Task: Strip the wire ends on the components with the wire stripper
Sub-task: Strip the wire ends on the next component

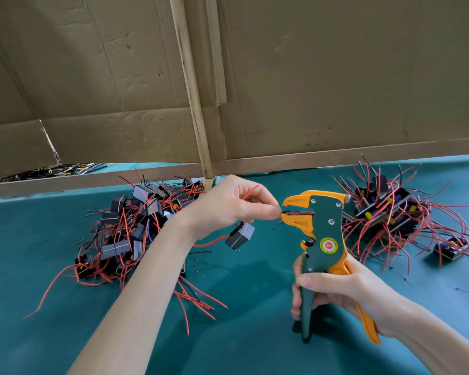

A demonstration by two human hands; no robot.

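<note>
- The wire stripper stands nearly upright over the middle of the bench. Its long axis runs top to bottom, handles down, and the orange jaws point left.
- The right hand grasps both handles, fingers wrapped round the green one.
- The left hand pinches a dark wire end that reaches into the jaws.
- A grey component dangles just below that hand.
- 2 piles lie toward the bench's far edge: the left heap and the right heap.

Green-orange wire stripper, teal table, possibly black wire
</note>
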